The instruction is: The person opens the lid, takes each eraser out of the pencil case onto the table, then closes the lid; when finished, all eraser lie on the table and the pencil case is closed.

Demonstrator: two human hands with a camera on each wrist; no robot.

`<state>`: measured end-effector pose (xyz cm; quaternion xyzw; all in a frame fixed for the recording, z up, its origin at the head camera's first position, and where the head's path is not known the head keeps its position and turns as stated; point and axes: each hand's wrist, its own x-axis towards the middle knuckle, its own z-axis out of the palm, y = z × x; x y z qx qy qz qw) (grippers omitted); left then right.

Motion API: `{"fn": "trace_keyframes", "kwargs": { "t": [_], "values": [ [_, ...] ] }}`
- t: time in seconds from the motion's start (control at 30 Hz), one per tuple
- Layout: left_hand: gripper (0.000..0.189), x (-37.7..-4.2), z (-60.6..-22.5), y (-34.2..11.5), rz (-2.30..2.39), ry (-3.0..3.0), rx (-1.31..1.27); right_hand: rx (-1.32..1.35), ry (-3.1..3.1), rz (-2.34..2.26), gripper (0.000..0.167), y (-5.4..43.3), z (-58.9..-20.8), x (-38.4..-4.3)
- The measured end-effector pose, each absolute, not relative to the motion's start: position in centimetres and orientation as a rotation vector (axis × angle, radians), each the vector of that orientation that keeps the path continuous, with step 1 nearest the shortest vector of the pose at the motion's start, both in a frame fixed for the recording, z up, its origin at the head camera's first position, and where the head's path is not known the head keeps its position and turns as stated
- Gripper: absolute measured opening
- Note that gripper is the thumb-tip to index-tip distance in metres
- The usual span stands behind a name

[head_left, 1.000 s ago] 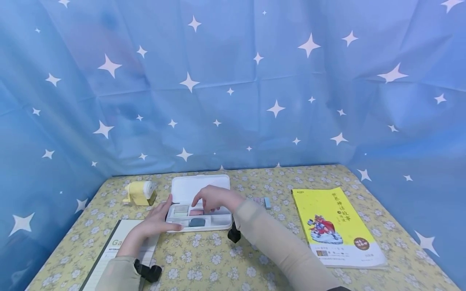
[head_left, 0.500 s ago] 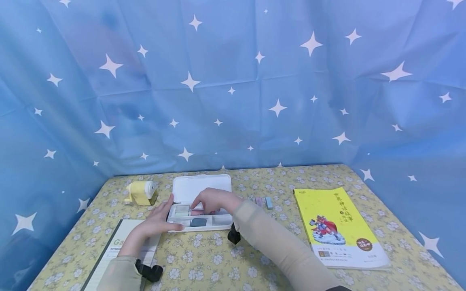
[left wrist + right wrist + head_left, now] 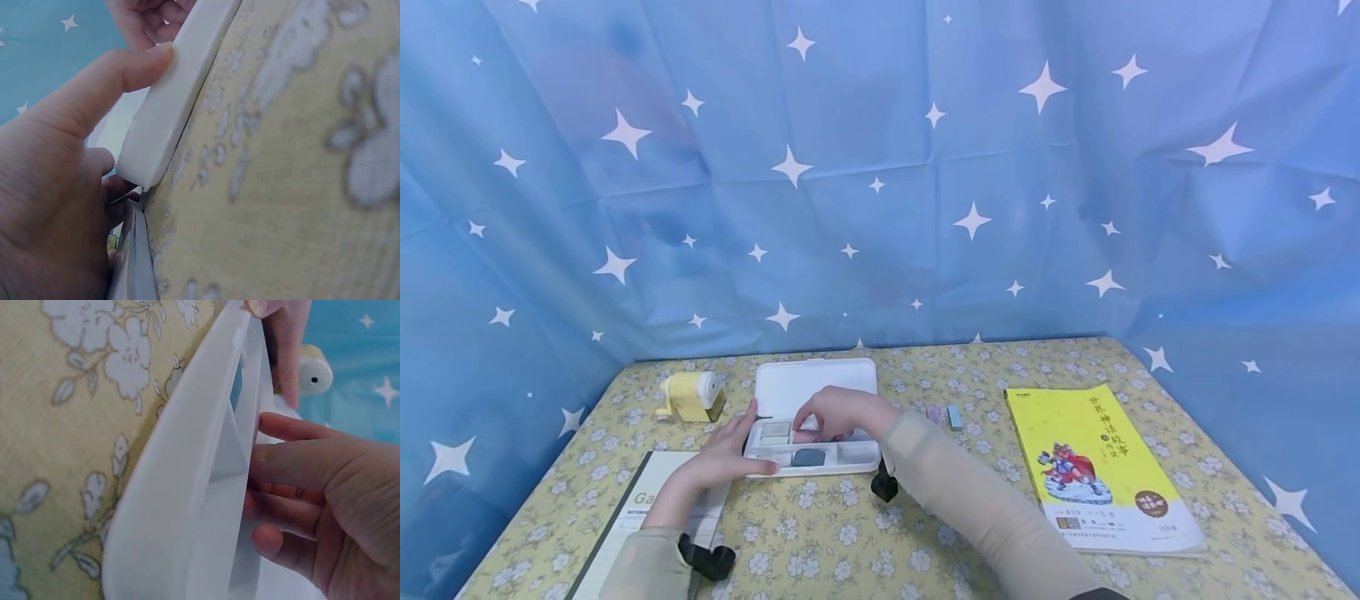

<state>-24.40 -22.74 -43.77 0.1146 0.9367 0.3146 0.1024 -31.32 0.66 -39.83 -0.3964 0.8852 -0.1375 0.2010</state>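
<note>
The index finger and thumb of the right hand (image 3: 846,411) seem to be pinching the pink block (image 3: 807,436) by its two ends, although the right wrist view is hiding the contact. This block is sitting in the middle of the rear row of the white box (image 3: 859,452). I am judging it light, slightly soft and not slippery (rather like an eraser), so its short ends are offering a good hold, with gentle pressure. The left hand (image 3: 722,458) is gripping the box at its near left corner, the thumb pressing the front wall, the other fingers lying along the left side. The box is looking like light, stiff, smooth plastic, which could slide without this hold. Inside, a pale block (image 3: 775,430) is lying left of the pink one, and a dark block (image 3: 808,457) in the front row. The lid (image 3: 816,383) is lying open behind. Farther out, a sharpener (image 3: 692,397) and a notebook (image 3: 636,525) are resting on the left of the counter (image 3: 820,542); a purple block (image 3: 933,414), a light blue block (image 3: 954,417) and a yellow book (image 3: 1097,467) are lying to the right.
</note>
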Motion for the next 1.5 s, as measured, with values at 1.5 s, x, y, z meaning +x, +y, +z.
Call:
{"fn": "trace_keyframes", "kwargs": {
  "t": [1.5],
  "values": [
    [0.121, -24.4, -43.8, -23.0, 0.926, 2.756, 0.364, -1.007, 2.538, -0.651, 0.042, 6.7, -38.6, -30.5]
  ]
}}
